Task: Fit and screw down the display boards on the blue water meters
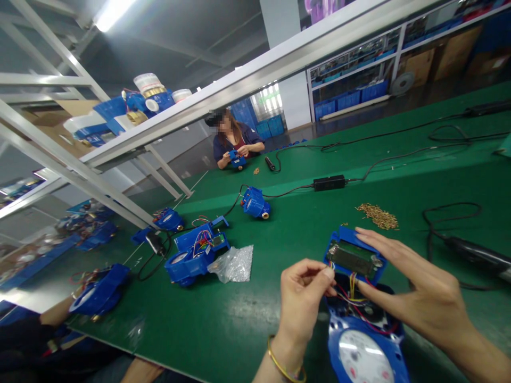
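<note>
Before me lies a blue water meter (365, 351) with a round white dial, its upper housing opened. The raised blue cover (339, 234) holds a green circuit board (351, 260), and red, yellow and white wires (352, 287) run from it down into the housing. My right hand (423, 287) grips this cover from the right, fingers along its top edge and thumb below. At the cover's lower left corner, my left hand (305, 292) pinches thin wires between thumb and forefinger. Its fingertips partly hide them.
Brass screws (377, 216) lie in a pile behind the meter. A black electric screwdriver (475, 252) with a cord rests at right. More blue meters (255, 202) and a bubble-wrap bag (235, 264) are leftward. A co-worker (239, 141) handles a meter opposite; another person's arm (59, 311) is at left.
</note>
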A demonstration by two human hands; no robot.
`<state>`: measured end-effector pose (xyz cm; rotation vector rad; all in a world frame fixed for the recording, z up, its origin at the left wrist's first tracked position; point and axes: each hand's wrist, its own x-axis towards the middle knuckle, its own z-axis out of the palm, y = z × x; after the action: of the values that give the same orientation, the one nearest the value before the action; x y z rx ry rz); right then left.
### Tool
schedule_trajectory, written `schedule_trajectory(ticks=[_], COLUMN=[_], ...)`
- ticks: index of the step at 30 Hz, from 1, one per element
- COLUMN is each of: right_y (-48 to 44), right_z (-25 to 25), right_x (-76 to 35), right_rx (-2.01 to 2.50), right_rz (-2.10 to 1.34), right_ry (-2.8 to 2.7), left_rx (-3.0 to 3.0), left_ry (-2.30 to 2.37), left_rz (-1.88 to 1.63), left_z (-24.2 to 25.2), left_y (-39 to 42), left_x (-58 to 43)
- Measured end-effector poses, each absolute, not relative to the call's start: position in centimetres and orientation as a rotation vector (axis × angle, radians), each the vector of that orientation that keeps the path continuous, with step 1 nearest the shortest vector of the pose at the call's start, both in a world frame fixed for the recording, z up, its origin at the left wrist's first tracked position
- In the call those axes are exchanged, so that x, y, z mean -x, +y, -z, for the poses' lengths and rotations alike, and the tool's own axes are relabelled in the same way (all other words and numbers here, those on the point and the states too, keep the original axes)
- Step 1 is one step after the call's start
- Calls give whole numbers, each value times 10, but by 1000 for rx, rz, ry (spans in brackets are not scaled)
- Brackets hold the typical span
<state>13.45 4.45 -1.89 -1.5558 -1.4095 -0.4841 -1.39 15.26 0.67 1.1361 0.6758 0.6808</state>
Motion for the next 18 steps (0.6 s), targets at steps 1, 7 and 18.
schedule_trajectory(ticks=[1, 7, 18], right_y=[44, 44, 45], right_z=[18, 17, 16], right_x=[-134, -135, -135], right_rx=[1556, 1561, 1559], right_rz=[486, 494, 522], right_ry=[-1412, -1429, -1442], left_rx=[-1140, -1125, -1096], left_ry=[676, 672, 674], left_rz=[-682, -682, -666], left_z=[-7, -4, -5], left_y=[153, 153, 152], left_x=[14, 13, 12])
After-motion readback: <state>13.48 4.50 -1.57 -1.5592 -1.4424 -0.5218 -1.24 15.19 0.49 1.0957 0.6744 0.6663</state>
